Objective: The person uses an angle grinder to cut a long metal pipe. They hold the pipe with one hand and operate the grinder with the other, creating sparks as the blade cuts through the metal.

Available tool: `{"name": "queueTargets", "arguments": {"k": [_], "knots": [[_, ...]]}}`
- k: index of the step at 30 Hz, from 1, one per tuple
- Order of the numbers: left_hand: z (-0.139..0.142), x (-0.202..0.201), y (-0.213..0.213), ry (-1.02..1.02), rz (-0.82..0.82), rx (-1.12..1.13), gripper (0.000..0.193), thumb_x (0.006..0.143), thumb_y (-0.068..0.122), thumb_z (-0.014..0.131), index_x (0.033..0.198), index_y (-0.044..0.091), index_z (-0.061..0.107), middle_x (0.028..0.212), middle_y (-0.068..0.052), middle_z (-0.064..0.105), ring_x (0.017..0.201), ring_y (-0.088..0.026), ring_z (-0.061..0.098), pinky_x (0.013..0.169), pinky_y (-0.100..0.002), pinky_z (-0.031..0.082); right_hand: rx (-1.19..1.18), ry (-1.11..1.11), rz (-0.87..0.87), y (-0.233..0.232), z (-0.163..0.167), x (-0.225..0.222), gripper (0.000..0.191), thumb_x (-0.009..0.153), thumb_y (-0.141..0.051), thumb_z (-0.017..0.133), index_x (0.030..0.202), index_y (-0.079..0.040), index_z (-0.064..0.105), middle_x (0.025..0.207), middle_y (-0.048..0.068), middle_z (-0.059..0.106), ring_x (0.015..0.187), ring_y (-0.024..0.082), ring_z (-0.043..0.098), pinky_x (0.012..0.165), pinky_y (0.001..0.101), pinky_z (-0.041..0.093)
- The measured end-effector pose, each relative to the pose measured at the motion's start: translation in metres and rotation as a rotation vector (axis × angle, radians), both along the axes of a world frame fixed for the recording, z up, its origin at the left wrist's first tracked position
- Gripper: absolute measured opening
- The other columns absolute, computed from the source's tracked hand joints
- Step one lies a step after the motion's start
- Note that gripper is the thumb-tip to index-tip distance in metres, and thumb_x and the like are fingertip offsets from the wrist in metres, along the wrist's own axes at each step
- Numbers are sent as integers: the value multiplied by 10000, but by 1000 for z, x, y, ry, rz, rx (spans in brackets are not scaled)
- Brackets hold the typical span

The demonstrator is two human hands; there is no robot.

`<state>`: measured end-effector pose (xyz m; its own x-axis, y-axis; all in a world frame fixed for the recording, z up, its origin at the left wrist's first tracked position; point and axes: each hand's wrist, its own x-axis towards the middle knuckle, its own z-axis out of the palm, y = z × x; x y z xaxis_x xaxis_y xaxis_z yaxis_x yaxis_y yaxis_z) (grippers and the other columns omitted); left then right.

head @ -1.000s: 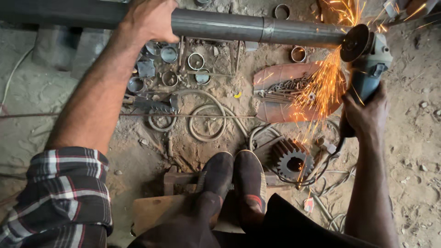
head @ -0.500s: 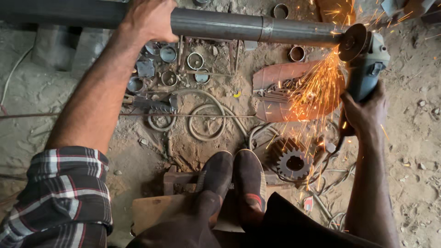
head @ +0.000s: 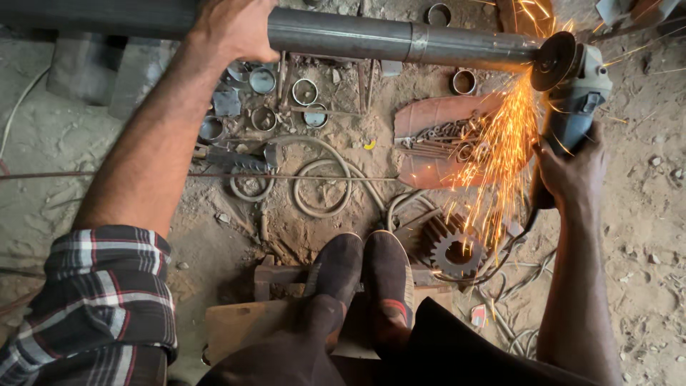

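Observation:
A long grey steel pipe runs across the top of the view. My left hand grips it near the middle, the arm in a rolled checked sleeve. My right hand holds the body of a blue-grey angle grinder. Its disc touches the pipe's right end, and orange sparks shower downward over the ground. My two dark shoes rest together on a piece of wood at the bottom centre.
Scrap lies on the sandy floor below the pipe: several short metal rings, a rusty plate with chain links, loops of hose, a toothed gear, the grinder's cable and grey blocks at the left.
The grinder disc has stayed at the pipe's right end with sparks still falling. Both hands keep their grips; the view has shifted only slightly.

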<state>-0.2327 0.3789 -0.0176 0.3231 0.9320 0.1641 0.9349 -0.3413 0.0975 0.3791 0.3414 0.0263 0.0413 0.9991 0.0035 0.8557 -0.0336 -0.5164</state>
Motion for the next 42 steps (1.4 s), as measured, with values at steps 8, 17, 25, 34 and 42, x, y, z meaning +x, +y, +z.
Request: {"name": "queueTargets", "arguments": {"k": [8,17,25,34,42], "knots": [[-5,-1,2,6,-7,0,604,543,334,939,1037,26,778,854,-186,743,732,-343,722,698,-462,606,-29,55,-25,-2,15,-15,642,850,-253,841,1389,-43,562,1188,178,707,1033,315,693,913,465,562],[-9,2,1,106,15,68,637,530,358,957,1037,16,779,823,-177,744,677,-307,721,675,-446,616,-103,-20,-162,-6,15,-17,802,821,-320,875,1465,-57,477,1265,216,598,1088,373,624,894,508,517],[-2,4,-4,8,36,39,522,590,290,928,1005,14,774,815,-197,731,691,-338,718,653,-460,601,76,-104,31,-2,-4,3,756,844,-232,902,1444,26,522,1263,290,629,1102,429,623,927,545,510],[-6,7,-9,-1,50,107,587,599,293,951,1076,11,756,880,-199,739,780,-357,725,722,-477,595,-9,84,-14,-4,8,-12,663,882,-267,847,1414,-11,545,1254,203,693,1095,321,691,951,451,548],[-18,6,-9,69,64,139,567,668,286,940,1106,-14,741,940,-193,741,795,-318,729,758,-446,608,-102,-21,-98,-10,18,-20,702,841,-314,869,1405,-43,552,1223,184,687,1029,317,682,873,462,541]]}}
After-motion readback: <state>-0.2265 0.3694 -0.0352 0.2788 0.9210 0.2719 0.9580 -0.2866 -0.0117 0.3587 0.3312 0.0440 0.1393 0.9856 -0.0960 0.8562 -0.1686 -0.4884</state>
